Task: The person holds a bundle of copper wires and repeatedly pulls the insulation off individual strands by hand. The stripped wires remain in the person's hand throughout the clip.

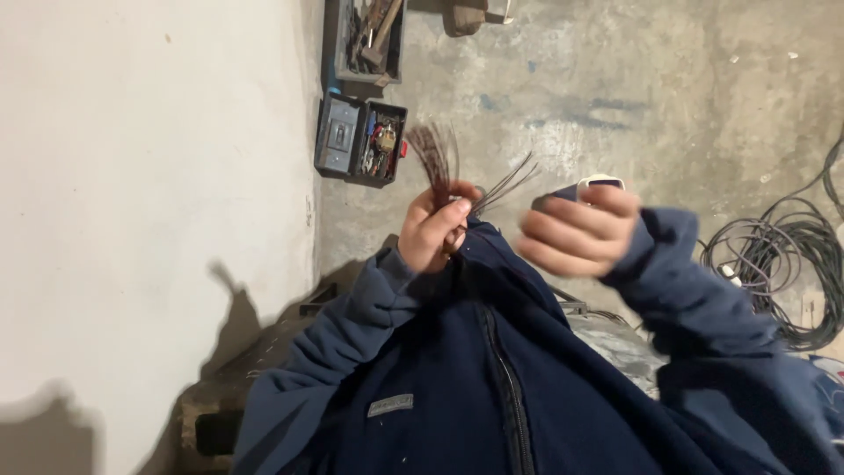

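A bundle of thin wires (437, 158) sits at the centre of the frame, a little above the middle. Its reddish-brown strands fan upward, and a few darker strands splay to the right. The left hand (433, 230) holds the bundle by its lower end, its grip closed tight around the strands with the thumb pressed on top.

Just to the right, near but not touching, the right hand (576, 229) is blurred. Its fingers are curled into a narrow grip around a small pale object (600, 182) that peeks above the knuckles; what the object is cannot be told.

Both arms wear a dark blue zipped fleece jacket (492, 387), which fills the lower middle of the frame.

Beyond the hands lies a grey concrete floor (633, 79). An open dark toolbox (360, 139) with small tools inside sits in the upper centre-left, with a second tray of tools (369, 35) above it at the top edge. A coil of black cable (782, 264) lies at the right edge. A pale wall (141, 176) fills the left side.
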